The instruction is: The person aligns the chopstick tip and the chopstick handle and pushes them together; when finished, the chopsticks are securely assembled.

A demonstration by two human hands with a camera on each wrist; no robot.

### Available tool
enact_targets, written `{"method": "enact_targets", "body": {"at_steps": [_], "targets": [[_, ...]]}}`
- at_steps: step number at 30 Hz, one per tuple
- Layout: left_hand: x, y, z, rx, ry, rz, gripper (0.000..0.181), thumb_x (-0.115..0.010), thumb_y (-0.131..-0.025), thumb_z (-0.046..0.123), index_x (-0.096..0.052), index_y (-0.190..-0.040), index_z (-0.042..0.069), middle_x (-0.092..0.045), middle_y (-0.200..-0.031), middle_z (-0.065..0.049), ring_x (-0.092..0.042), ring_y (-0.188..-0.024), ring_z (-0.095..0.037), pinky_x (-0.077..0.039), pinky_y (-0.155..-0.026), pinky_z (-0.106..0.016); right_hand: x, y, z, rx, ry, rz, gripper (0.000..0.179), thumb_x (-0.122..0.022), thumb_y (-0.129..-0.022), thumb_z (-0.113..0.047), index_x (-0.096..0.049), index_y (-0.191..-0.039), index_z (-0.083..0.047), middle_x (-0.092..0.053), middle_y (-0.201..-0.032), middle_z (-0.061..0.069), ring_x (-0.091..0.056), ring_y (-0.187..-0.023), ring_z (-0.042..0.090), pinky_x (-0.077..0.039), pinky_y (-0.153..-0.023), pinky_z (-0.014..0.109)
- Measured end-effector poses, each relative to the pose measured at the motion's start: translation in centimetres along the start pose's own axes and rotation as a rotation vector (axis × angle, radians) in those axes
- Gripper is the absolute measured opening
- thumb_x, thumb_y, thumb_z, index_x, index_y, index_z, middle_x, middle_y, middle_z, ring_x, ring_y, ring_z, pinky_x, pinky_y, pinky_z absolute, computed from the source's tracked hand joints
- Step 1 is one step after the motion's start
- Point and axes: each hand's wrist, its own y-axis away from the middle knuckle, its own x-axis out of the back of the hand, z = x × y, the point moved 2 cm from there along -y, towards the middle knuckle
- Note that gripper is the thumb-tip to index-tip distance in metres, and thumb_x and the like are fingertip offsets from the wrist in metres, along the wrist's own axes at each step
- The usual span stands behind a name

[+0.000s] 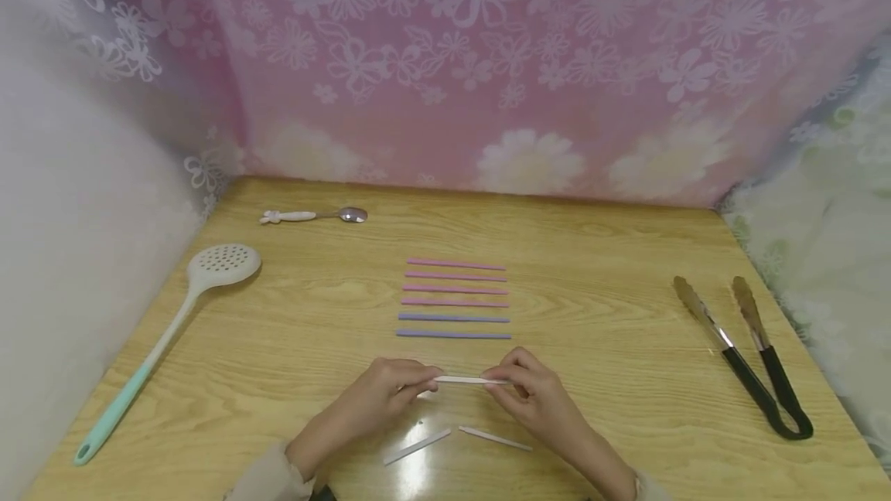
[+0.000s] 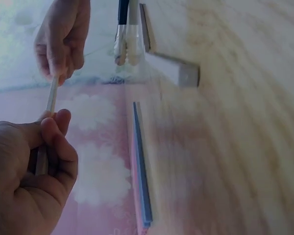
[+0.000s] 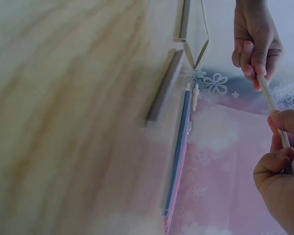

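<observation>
A thin white stick (image 1: 461, 380) is held level above the front half of the table, one end in each hand. My left hand (image 1: 376, 397) pinches its left end between thumb and fingers, and my right hand (image 1: 534, 395) pinches the right end. In the left wrist view the stick (image 2: 52, 95) spans the gap between the hands; the right wrist view shows the same stick (image 3: 268, 95). Below the hands lie two pale sticks, one slanting on the left (image 1: 418, 447) and another on the right (image 1: 496, 438). Beyond them, several pink sticks (image 1: 455, 290) and two blue-purple sticks (image 1: 454, 335) form parallel rows.
At the left lies a perforated skimmer (image 1: 224, 260) with a mint handle. A spoon (image 1: 299, 216) with a white handle rests near the back left. Spread tongs (image 1: 755, 377) with black handles lie at the right. Flowered pink cloth (image 1: 487, 83) hangs behind the wooden table (image 1: 592, 253).
</observation>
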Motion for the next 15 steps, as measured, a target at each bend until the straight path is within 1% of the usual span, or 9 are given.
{"method": "enact_targets", "body": {"at_steps": [2,4,5,8,9,11,13,15], "targets": [[0.1,0.1,-0.1,0.026,0.0,-0.018,0.02,-0.061,-0.089,0.002,-0.069,-0.107,-0.003,-0.072,-0.088,-0.009,-0.061,-0.072,-0.005,-0.051,-0.067,-0.012,-0.2,0.1,0.1,-0.007,0.0,-0.004,0.025,-0.072,-0.073,0.012,-0.069,-0.093,-0.004,-0.053,-0.084,-0.002,-0.032,-0.062,-0.005,-0.034,-0.047,0.011],[0.0,0.0,-0.2,0.074,0.0,-0.035,0.021,-0.059,-0.092,0.006,-0.069,-0.109,-0.001,-0.072,-0.092,-0.009,-0.065,-0.079,-0.009,-0.052,-0.072,-0.016,-0.1,0.1,0.2,-0.009,-0.003,-0.01,0.027,-0.07,-0.074,0.014,-0.069,-0.096,-0.003,-0.053,-0.086,-0.001,-0.034,-0.063,-0.002,-0.036,-0.048,0.012],[0.0,0.0,-0.2,0.101,0.0,-0.04,0.022,-0.059,-0.093,0.008,-0.068,-0.11,0.0,-0.072,-0.096,-0.009,-0.066,-0.085,-0.011,-0.053,-0.076,-0.017,0.0,0.1,0.3,-0.01,0.0,-0.014,0.028,-0.067,-0.075,0.015,-0.069,-0.097,-0.003,-0.052,-0.087,-0.001,-0.035,-0.064,-0.001,-0.037,-0.05,0.013],[0.0,-0.2,-0.4,0.189,0.021,-0.059,0.024,-0.056,-0.095,0.013,-0.068,-0.113,0.002,-0.071,-0.099,-0.007,-0.064,-0.088,-0.01,-0.053,-0.078,-0.02,0.2,0.0,0.4,-0.011,0.016,-0.026,0.034,-0.06,-0.075,0.019,-0.069,-0.101,-0.001,-0.05,-0.089,0.0,-0.039,-0.068,0.003,-0.039,-0.054,0.015],[0.0,-0.2,-0.5,0.206,0.022,-0.059,0.024,-0.056,-0.096,0.013,-0.067,-0.114,0.003,-0.07,-0.099,-0.007,-0.063,-0.088,-0.009,-0.053,-0.078,-0.02,0.3,-0.1,0.5,-0.014,0.026,-0.032,0.036,-0.059,-0.075,0.019,-0.069,-0.102,-0.001,-0.049,-0.089,0.0,-0.04,-0.07,0.004,-0.04,-0.055,0.016],[0.0,-0.2,-0.7,0.241,0.032,-0.062,0.025,-0.055,-0.096,0.014,-0.066,-0.116,0.002,-0.069,-0.101,-0.005,-0.061,-0.087,-0.007,-0.053,-0.077,-0.02,0.4,-0.2,0.6,-0.023,0.054,-0.038,0.036,-0.058,-0.075,0.019,-0.07,-0.103,-0.001,-0.049,-0.09,0.0,-0.042,-0.074,0.004,-0.043,-0.059,0.017],[0.1,-0.2,-0.8,0.261,0.038,-0.063,0.026,-0.055,-0.097,0.014,-0.065,-0.117,0.002,-0.067,-0.102,-0.004,-0.059,-0.087,-0.007,-0.053,-0.077,-0.021,0.5,-0.2,0.8,-0.037,0.08,-0.04,0.035,-0.06,-0.075,0.018,-0.07,-0.102,-0.002,-0.051,-0.09,-0.001,-0.044,-0.076,0.005,-0.045,-0.062,0.018],[0.1,-0.1,-1.0,0.278,0.029,-0.056,0.027,-0.055,-0.096,0.013,-0.064,-0.118,0.001,-0.067,-0.104,-0.004,-0.059,-0.091,-0.009,-0.052,-0.079,-0.022,0.5,-0.2,1.1,-0.051,0.097,-0.036,0.034,-0.062,-0.074,0.018,-0.071,-0.1,-0.003,-0.054,-0.09,-0.001,-0.047,-0.079,0.007,-0.048,-0.065,0.02]]}}
